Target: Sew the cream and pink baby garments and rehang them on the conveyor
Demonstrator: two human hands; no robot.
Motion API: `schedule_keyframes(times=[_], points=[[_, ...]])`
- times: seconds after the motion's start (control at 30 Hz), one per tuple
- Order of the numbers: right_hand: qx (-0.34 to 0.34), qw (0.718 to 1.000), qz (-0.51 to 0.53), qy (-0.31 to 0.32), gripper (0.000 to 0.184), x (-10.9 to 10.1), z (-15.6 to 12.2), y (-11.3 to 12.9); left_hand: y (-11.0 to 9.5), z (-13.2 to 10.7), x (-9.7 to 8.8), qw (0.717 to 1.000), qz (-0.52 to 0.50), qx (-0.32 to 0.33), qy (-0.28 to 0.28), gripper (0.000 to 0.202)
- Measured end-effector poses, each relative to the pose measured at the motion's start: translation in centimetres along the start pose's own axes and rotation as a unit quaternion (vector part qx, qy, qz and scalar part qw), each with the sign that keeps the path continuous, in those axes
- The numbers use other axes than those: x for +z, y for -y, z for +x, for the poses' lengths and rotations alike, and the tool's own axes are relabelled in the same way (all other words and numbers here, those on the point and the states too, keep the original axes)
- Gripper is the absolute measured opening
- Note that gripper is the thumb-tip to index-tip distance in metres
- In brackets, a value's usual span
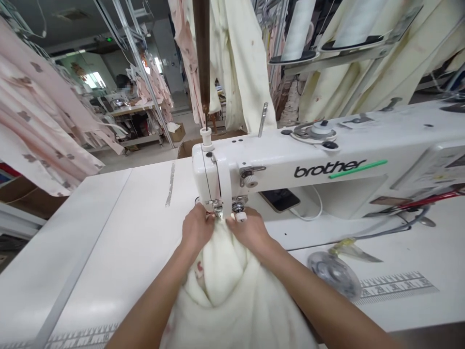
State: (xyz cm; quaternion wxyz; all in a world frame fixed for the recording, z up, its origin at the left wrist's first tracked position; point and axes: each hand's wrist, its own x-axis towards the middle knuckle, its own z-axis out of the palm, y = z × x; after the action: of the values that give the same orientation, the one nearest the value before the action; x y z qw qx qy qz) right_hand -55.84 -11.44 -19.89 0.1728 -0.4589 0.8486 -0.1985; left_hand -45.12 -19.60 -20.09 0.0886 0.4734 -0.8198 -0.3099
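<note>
Softly bunched, a cream cloth with a matte, slightly fuzzy look hangs in loose, rounded folds at six o'clock from the needle, a small reddish print showing on it, its narrow upper end gathered at the metal presser foot. At eight o'clock, close beside the foot, the left hand is curled with thumb and fingers pinching the cloth's edge; at four o'clock the right hand lies against the cloth, its fingertips hidden behind a knob, so whether it grips cannot be told. The glossy white sewing machine stretches from twelve to three o'clock. At three o'clock a dark, flat phone lies beneath its arm. Toward four o'clock a clear, round plastic container sits beside a printed measuring strip on the smooth white table. White thread cones stand at one o'clock; pink printed fabric drapes at ten.
</note>
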Motion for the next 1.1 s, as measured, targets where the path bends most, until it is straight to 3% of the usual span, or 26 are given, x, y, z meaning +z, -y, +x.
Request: schedule_keyframes(times=[0.23,0.53,0.87,1.1], points=[[-0.009,1.0,0.01,-0.009,0.019,0.3,0.1,-0.5,0.3,0.1,-0.1,1.0,0.002,0.006,0.004,0.028],[-0.082,0.993,0.091,-0.001,0.027,-0.5,-0.8,-2.3,1.0,-0.1,-0.4,0.999,-0.024,0.04,0.006,0.024],[-0.055,0.996,0.073,0.001,0.021,0.0,-0.4,-2.2,1.2,-0.3,-0.3,0.999,-0.025,0.041,0.004,0.012],[-0.082,0.994,0.07,0.007,0.034,-0.1,-0.6,-2.0,1.3,-0.3,-0.5,0.998,-0.019,0.063,0.01,0.018]])
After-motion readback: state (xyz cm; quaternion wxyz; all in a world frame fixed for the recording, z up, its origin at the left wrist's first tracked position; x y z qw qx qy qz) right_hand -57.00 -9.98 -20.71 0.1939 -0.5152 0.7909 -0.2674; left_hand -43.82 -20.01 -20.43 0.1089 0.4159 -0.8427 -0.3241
